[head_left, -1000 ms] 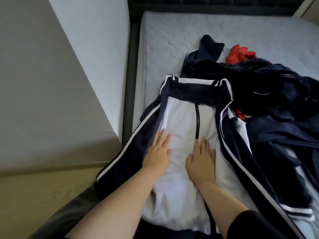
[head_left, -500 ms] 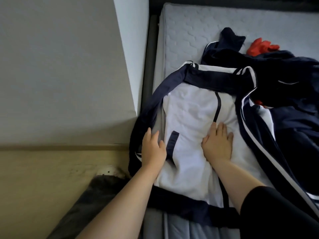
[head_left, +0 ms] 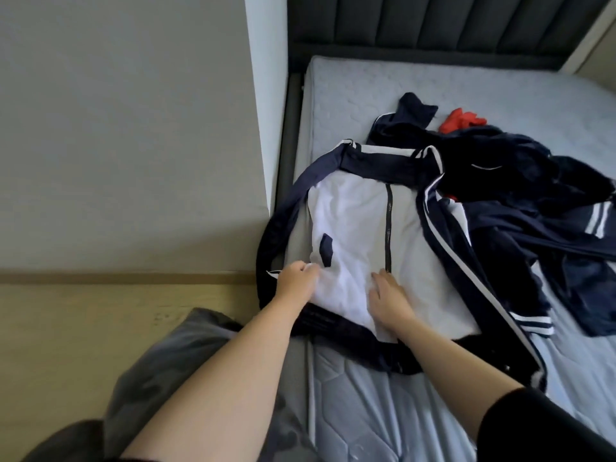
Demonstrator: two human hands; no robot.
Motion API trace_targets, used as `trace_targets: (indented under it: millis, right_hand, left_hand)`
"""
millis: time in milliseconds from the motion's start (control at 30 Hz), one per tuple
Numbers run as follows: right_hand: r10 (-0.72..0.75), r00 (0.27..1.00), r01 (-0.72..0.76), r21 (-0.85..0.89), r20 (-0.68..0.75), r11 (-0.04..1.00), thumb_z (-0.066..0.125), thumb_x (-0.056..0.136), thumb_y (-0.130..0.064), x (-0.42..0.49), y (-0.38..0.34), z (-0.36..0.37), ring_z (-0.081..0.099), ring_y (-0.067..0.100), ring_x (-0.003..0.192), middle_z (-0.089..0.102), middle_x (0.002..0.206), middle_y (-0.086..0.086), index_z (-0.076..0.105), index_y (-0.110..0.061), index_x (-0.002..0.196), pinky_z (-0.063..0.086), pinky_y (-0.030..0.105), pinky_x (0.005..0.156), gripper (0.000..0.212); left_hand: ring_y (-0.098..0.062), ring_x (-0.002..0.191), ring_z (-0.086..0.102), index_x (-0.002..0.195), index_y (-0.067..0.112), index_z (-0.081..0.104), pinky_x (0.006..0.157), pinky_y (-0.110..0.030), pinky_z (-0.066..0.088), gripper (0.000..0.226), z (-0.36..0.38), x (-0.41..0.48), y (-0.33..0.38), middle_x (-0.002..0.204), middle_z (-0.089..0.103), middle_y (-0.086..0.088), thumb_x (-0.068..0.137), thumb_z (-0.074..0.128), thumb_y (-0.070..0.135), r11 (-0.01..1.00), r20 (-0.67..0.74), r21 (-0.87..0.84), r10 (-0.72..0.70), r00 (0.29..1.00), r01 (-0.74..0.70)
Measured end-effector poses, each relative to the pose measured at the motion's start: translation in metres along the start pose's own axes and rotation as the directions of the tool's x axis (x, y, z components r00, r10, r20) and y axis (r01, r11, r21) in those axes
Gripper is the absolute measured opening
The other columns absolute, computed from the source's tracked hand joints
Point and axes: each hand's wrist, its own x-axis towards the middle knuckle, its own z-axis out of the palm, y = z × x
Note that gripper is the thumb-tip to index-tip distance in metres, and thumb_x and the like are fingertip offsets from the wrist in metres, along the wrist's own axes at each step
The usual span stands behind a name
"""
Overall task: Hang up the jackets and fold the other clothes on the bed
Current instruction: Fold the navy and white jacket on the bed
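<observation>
Curled round a fold of white cloth, the left hand [head_left: 296, 278] grips the navy-and-white zip-up track jacket [head_left: 353, 221] at its left front edge, just below a small navy pocket strip [head_left: 326, 250]. The right hand [head_left: 388, 300] lies flat on the white front with its fingers nearly straight and a little spread. It presses down, holding nothing, and its fingertips touch the lower end of the dark front zipper [head_left: 388, 221].

In the head view, the jacket lies front up on the quilted grey-blue mattress [head_left: 366, 411], close to the bed's left edge, with the collar pointing toward the dark padded headboard [head_left: 433, 25]. Its navy left sleeve [head_left: 283, 215] curves along the mattress edge. The navy right sleeve with white stripes [head_left: 466, 261] runs down the other side, and its striped cuff lies on the mattress.

Touching the jacket on the right and partly over it is a rumpled pile of navy clothes with white trim [head_left: 516, 195], spread toward the right edge of the picture. A crumpled red garment [head_left: 461, 120] shows behind the pile, toward the headboard, and a smaller red patch peeks out beside the jacket's right shoulder.

To the left of the bed stand a plain grey wall [head_left: 116, 128] and a pale wooden floor [head_left: 83, 321]. Grey cloth [head_left: 186, 361] fills the lower left beneath the left forearm; I cannot tell what it is. A black sleeve [head_left: 550, 428] covers the right upper arm.
</observation>
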Motion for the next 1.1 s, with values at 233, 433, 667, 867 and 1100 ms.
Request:
trace_targets:
  millis: [233, 433, 667, 867, 1100]
  right_hand:
    - [0.125, 0.99, -0.119, 0.09, -0.059, 0.989, 0.03, 0.099, -0.023, -0.015, -0.005, -0.017, 0.046, 0.029, 0.124, 0.048, 0.138, 0.013, 0.045, -0.008, 0.132, 0.034, 0.036, 0.104, 0.04]
    - [-0.067, 0.998, 0.066, -0.043, -0.021, 0.997, 0.032, 0.099, -0.023, -0.035, 0.001, -0.019, 0.035, 0.023, 0.132, 0.041, 0.142, 0.009, 0.043, -0.008, 0.131, 0.03, 0.036, 0.108, 0.037]
    - [-0.183, 0.905, 0.069, -0.291, -0.385, 0.954, 0.055, 0.088, -0.014, -0.072, 0.06, -0.042, 0.051, 0.037, 0.109, 0.055, 0.12, 0.018, 0.054, -0.001, 0.121, 0.044, 0.044, 0.089, 0.035]
    - [0.466, 0.796, -0.441, 0.158, -0.385, 0.883, 0.054, 0.088, -0.029, -0.079, 0.097, -0.074, 0.06, 0.033, 0.079, 0.063, 0.092, 0.01, 0.034, -0.008, 0.138, 0.042, 0.035, 0.062, 0.058]
    - [0.622, 0.497, -0.155, 0.644, -0.604, 0.749, 0.039, 0.089, -0.007, -0.052, 0.119, -0.165, 0.058, 0.031, 0.09, 0.061, 0.092, 0.006, 0.051, -0.015, 0.122, 0.042, 0.03, 0.068, 0.036]
  left_hand:
    - [-0.034, 0.101, 0.061, 0.114, -0.003, 0.058, 0.083, -0.037, 0.052, 0.036, -0.03, -0.021, 0.002, 0.115, 0.062, -0.018, 0.083, 0.069, 0.013, 0.882, -0.148, -0.353, -0.382, 0.912, 0.312]
    - [-0.026, 0.115, 0.045, 0.119, 0.017, 0.051, 0.088, -0.036, 0.043, 0.032, -0.013, -0.043, -0.005, 0.122, 0.048, -0.005, 0.087, 0.055, 0.014, 0.62, -0.025, 0.746, 0.388, 0.921, -0.241]
    - [-0.025, 0.126, 0.037, 0.128, 0.015, 0.051, 0.103, -0.038, 0.032, 0.055, 0.05, -0.068, -0.022, 0.133, 0.044, -0.005, 0.083, 0.06, 0.046, 0.106, 0.7, 0.618, 0.375, 0.607, -0.779]
    - [-0.024, 0.135, 0.026, 0.145, 0.019, 0.03, 0.111, -0.039, 0.023, 0.075, 0.073, -0.061, -0.024, 0.145, 0.032, -0.004, 0.083, 0.059, 0.05, 0.029, 0.719, 0.619, 0.381, 0.581, -0.785]
    - [-0.023, 0.146, 0.003, 0.15, 0.023, 0.015, 0.116, -0.044, 0.006, 0.083, 0.093, -0.064, -0.027, 0.158, 0.011, -0.005, 0.084, 0.052, 0.058, 0.015, 0.746, 0.617, 0.308, 0.59, -0.787]
